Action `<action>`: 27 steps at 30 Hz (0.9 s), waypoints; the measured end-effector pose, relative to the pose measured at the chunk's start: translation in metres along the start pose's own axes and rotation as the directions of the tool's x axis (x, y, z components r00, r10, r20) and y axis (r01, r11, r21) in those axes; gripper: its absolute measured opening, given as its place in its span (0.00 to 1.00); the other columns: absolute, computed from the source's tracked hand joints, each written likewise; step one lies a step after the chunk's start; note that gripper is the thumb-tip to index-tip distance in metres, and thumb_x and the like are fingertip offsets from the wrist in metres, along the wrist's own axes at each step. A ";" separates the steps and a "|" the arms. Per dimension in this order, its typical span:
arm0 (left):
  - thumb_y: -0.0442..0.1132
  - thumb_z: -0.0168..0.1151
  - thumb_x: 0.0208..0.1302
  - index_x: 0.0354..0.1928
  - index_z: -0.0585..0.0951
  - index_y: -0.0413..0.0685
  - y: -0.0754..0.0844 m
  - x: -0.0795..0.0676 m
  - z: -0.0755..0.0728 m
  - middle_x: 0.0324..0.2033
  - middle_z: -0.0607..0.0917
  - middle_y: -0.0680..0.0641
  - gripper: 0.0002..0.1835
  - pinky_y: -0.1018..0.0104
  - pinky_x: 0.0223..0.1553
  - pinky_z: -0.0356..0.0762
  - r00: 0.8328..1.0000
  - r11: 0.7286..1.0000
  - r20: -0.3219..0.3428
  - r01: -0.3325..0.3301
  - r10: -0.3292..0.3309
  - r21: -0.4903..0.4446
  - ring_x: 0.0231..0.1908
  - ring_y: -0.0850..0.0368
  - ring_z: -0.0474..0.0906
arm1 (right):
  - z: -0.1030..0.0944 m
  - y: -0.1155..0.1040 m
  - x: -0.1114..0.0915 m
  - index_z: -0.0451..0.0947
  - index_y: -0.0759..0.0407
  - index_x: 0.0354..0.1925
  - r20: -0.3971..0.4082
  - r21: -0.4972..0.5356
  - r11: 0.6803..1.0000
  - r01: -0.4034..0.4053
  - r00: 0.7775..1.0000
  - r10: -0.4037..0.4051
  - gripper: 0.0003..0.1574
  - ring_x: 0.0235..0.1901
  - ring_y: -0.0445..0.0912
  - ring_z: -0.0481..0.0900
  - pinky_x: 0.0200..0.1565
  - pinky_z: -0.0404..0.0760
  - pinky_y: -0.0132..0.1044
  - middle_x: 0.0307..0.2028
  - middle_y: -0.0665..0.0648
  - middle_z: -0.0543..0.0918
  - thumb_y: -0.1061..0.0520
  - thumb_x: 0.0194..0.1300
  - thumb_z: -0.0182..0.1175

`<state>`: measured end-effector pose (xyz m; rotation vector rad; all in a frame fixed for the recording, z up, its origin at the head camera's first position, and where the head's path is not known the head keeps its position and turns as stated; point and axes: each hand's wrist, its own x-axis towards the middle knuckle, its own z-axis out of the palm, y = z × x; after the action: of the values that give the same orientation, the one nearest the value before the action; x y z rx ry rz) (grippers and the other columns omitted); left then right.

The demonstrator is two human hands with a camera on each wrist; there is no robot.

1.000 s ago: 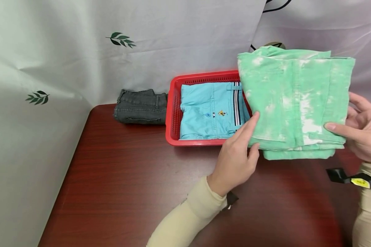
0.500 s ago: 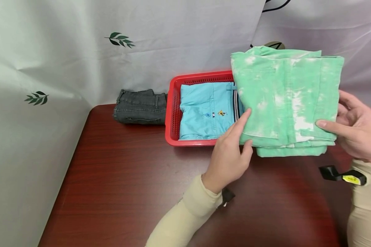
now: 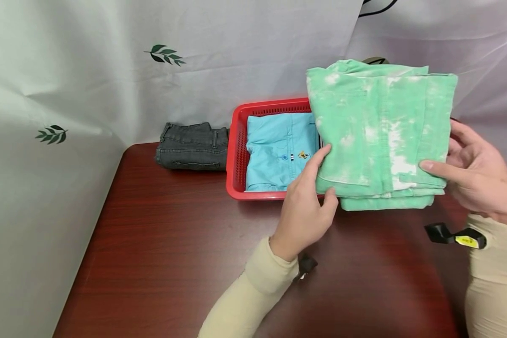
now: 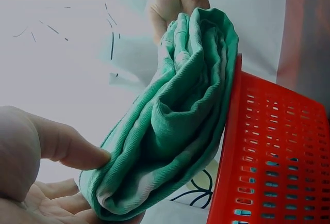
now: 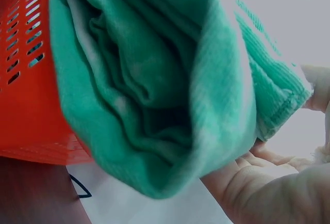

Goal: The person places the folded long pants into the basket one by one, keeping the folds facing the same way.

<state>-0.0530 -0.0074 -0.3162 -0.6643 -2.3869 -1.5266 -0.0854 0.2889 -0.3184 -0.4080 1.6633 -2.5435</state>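
Observation:
A thick folded pair of green, white-mottled trousers (image 3: 376, 136) is held up over the right part of a red plastic basket (image 3: 262, 195). My left hand (image 3: 306, 206) grips its lower left side. In the left wrist view, the thumb (image 4: 77, 149) presses one face of the fold and the other fingers lie beneath. My right hand (image 3: 477, 171) holds the right edge, thumb in front and fingers partly hidden behind. The right wrist view shows the rolled layers of the green trousers (image 5: 149, 79) beside the basket wall (image 5: 31, 105). Folded light blue trousers (image 3: 274, 145) lie inside the basket.
A folded dark grey pair of jeans (image 3: 192, 146) sits left of the basket, against the white curtain (image 3: 88, 56). All stand on a reddish-brown wooden table (image 3: 160, 253). A black cable (image 3: 378, 11) hangs at the upper right.
Both hands have moved left with the green trousers, which now hide more of the basket and the blue trousers' striped waistband. Basket and grey jeans have stayed in place.

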 end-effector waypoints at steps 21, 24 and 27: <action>0.24 0.59 0.55 0.72 0.65 0.47 -0.005 0.004 -0.012 0.64 0.76 0.50 0.40 0.71 0.40 0.78 0.995 0.995 -0.083 0.053 -0.059 -0.079 0.56 0.60 0.74 | 0.022 0.008 0.013 0.56 0.64 0.75 0.017 0.030 0.999 0.019 1.000 -0.020 0.49 0.50 0.52 0.85 0.38 0.87 0.41 0.62 0.64 0.74 0.90 0.61 0.42; 0.24 0.59 0.55 0.72 0.65 0.47 -0.007 0.004 -0.013 0.64 0.76 0.50 0.39 0.70 0.40 0.79 0.993 0.994 -0.096 0.059 -0.067 -0.091 0.55 0.61 0.74 | 0.025 0.010 0.015 0.56 0.65 0.75 0.017 0.049 0.999 0.025 1.000 -0.026 0.49 0.49 0.52 0.85 0.38 0.87 0.41 0.62 0.64 0.75 0.90 0.60 0.42; 0.25 0.59 0.56 0.71 0.66 0.46 -0.008 0.005 -0.014 0.63 0.76 0.49 0.38 0.70 0.45 0.80 0.991 0.992 -0.109 0.060 -0.072 -0.108 0.56 0.62 0.74 | 0.028 0.012 0.016 0.56 0.65 0.75 0.020 0.061 0.998 0.026 0.999 -0.027 0.48 0.48 0.53 0.86 0.38 0.87 0.42 0.61 0.65 0.76 0.90 0.60 0.42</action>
<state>-0.0619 -0.0221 -0.3144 -0.5096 -2.2797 -1.6788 -0.0949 0.2560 -0.3157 -0.4538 1.5794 -2.5919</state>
